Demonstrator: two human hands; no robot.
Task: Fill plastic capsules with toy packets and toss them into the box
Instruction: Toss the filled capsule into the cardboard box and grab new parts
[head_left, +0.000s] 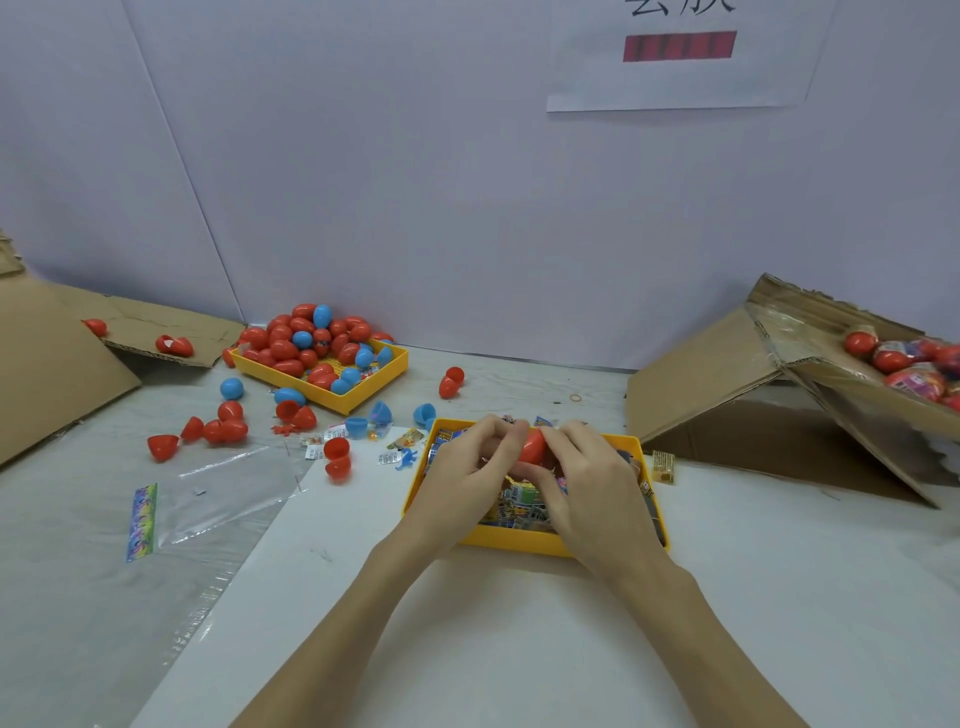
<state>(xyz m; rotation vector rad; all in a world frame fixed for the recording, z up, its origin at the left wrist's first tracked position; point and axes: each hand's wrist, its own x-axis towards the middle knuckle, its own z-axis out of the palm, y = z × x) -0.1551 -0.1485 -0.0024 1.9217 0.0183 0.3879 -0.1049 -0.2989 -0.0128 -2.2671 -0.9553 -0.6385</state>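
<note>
Both my hands meet over the near yellow tray (511, 540), which holds several colourful toy packets (519, 501). My left hand (467, 478) and my right hand (587, 483) together grip one red capsule (532, 447), fingers curled round it from either side. Whether it is fully closed is hidden by my fingers. A second yellow tray (363, 396) at the back left is heaped with red and blue capsules (311, 343). The cardboard box (810, 374) lies tilted at the right, with filled red capsules (904, 358) inside it.
Loose red and blue capsule halves (223, 428) and a few small packets (395, 449) lie scattered left of the near tray. A clear plastic bag (218, 493) lies flat at the left. Cardboard flaps (62, 364) sit at the far left. A wall stands behind.
</note>
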